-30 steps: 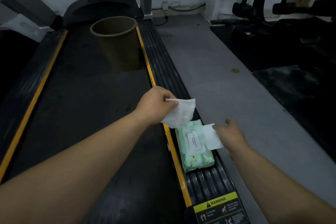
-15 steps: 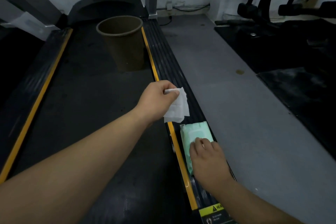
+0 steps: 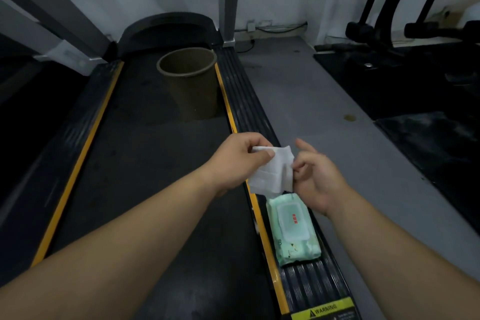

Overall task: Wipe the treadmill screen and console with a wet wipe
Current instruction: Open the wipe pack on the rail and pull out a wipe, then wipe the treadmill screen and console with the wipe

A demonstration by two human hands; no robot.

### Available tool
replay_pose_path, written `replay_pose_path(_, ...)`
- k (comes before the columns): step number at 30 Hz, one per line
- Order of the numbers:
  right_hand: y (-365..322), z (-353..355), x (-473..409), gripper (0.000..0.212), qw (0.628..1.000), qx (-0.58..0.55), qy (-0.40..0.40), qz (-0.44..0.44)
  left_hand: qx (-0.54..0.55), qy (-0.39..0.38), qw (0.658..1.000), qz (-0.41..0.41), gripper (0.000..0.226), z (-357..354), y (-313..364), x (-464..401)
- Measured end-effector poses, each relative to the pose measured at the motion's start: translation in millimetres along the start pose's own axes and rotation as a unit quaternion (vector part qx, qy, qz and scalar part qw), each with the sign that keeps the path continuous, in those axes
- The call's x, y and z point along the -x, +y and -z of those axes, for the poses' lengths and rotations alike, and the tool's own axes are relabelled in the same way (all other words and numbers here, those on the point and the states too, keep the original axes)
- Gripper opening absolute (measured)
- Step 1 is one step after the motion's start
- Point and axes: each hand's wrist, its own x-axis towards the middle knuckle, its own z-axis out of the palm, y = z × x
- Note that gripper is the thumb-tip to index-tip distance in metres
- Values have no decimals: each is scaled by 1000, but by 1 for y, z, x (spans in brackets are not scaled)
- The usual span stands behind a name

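Wet wipe (image 3: pixel 272 174) hangs between both hands above the treadmill's right side rail (image 3: pixel 249 101): the left hand (image 3: pixel 241 158) pinches its top corner, the right hand (image 3: pixel 317 179) nips its right edge. Below it, the green wipe pack (image 3: pixel 293 228) lies on that rail, lid closed.

Single head view, looking steeply down, close over treadmill deck (image 3: pixel 161 163), edges perhaps distorted

A treadmill belt (image 3: pixel 145 163) carries a brown bucket (image 3: pixel 191 80) beyond the hands. A green wipes pack (image 3: pixel 293 228) lies on its ribbed side rail (image 3: pixel 246 101), just below the right hand (image 3: pixel 315 179).
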Motion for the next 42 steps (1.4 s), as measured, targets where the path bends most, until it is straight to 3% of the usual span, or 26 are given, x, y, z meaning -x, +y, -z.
replay_pose_path(3,-33,-17,19,47,998,32,-28,-35,-16,12,1000,12,12,24,30,7)
replay_pose_path(12,-138,-133,116,34,991,56,-69,-103,10,91,992,91,11,129,168,52)
replay_pose_path(14,-170,-169,140,26,990,83,-49,-102,-73,99,987,105,15,161,198,68)
replay_pose_path(18,-242,-236,177,11,971,239,1,-6,-353,103,924,109,74,226,265,102)
replay_pose_path(20,-278,-270,190,26,924,373,-7,87,-445,94,883,115,83,256,296,115)
replay_pose_path(23,-322,-321,203,30,807,550,-41,210,-522,85,838,133,93,297,335,132)
replay_pose_path(25,-347,-354,212,27,707,646,-32,285,-519,98,838,138,98,322,362,141)
replay_pose_path(26,-359,-370,216,25,683,659,-26,313,-502,116,846,138,100,334,376,146)
replay_pose_path(27,-370,-386,222,19,687,648,-19,330,-479,134,857,136,102,345,390,150)
replay_pose_path(28,-377,-401,227,15,714,618,-17,327,-454,150,868,133,104,357,403,155)
replay_pose_path(31,-388,-446,241,18,841,465,-26,276,-397,175,895,103,111,389,432,170)
replay_pose_path(33,-386,-475,254,8,886,391,-57,243,-370,189,907,70,114,408,444,175)
replay_pose_path(38,-384,-542,266,7,912,337,-61,225,-398,204,894,26,120,466,456,179)
replay_pose_path(42,-396,-587,260,16,891,360,-2,276,-463,202,862,29,119,528,456,185)
